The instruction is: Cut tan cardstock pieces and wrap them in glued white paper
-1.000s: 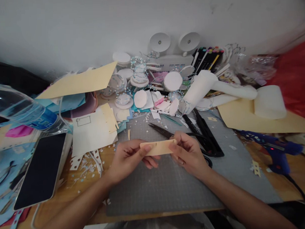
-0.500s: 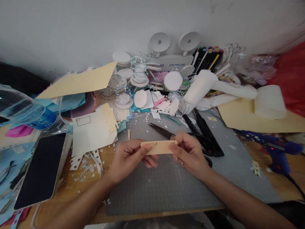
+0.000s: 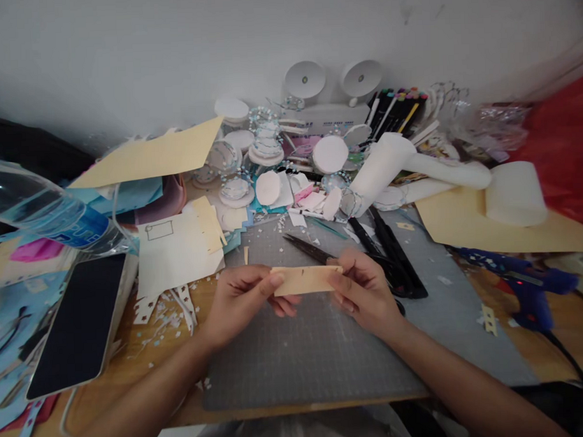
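A small pale yellow paper strip with a dark mark near its top edge is stretched level between both hands. My left hand pinches its left end, thumb in front and fingers behind. At the other end, my right hand grips the strip between thumb and fingers. Both hands are above the grey cutting mat. Just behind the right hand lie dark scissors, their handles partly hidden, beside a black tool.
A phone and a water bottle are at the left. White discs and paper scraps crowd the back. A blue glue gun lies right, near a white roll on yellow paper.
The strip has tilted so more of its face shows and has shifted slightly right. My left thumb has slid toward its left end. Both hands keep hold.
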`<state>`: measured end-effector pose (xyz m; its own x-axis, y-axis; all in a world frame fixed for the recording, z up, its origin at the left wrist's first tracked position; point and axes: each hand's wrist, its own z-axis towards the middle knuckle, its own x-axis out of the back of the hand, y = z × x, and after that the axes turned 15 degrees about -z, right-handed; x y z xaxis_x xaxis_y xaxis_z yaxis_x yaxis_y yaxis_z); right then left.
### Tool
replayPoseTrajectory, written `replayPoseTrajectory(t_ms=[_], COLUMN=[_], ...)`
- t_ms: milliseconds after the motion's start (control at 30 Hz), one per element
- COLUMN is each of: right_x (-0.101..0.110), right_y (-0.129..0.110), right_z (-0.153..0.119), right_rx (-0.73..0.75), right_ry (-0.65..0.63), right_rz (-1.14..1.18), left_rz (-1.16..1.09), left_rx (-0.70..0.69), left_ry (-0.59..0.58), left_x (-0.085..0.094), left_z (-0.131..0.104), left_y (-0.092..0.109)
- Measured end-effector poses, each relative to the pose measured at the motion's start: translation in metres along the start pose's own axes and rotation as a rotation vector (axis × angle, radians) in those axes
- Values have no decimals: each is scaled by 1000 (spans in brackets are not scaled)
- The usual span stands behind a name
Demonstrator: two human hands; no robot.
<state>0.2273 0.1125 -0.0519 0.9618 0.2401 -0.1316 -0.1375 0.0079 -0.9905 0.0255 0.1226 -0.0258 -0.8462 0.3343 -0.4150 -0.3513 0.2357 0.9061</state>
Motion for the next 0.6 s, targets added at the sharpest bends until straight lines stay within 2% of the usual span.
replayPoseTrajectory(t_ms=[133, 367, 600], right_x=[0, 1, 3], right_y=[-5, -8, -5], right_z=[2, 1, 0], right_rx=[-35, -87, -131], right_ry=[-12, -87, -137], right_rz=[66, 132, 131], left_rz=[-90, -332, -318], left_rx=[-35, -19, 45], left_ry=[-69, -222, -204], left_x=[6, 8, 7], left_z=[-2, -4, -6], left_y=[-2, -4, -1])
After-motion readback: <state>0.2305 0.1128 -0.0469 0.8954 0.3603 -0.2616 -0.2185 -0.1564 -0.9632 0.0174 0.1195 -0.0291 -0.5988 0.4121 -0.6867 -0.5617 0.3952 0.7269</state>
